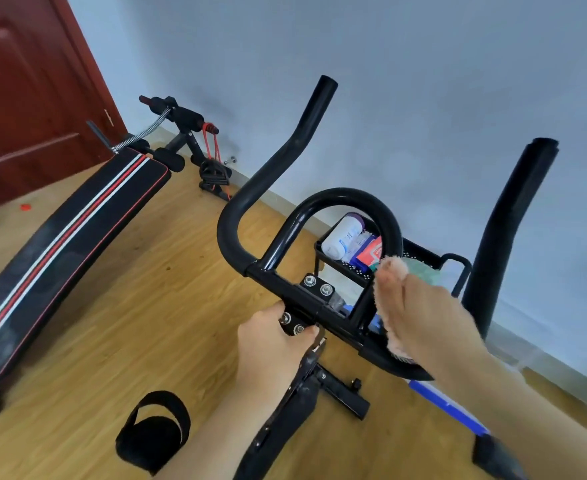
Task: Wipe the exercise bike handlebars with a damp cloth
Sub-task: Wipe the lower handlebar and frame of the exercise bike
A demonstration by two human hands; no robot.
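Two hands are at work, and I take this for the middle of the wiping. My left hand is clenched around the bolted clamp at the stem, steadying the handlebars. My right hand lies flat over the pink fluffy cloth, pressing it onto the crossbar where the right end of the inner loop joins it. Beyond that rise the left horn and the right horn, neither with the cloth on it. Next, I judge, the cloth must be wrapped round the tube and drawn up a horn. Behind stands a basket, then the wall.
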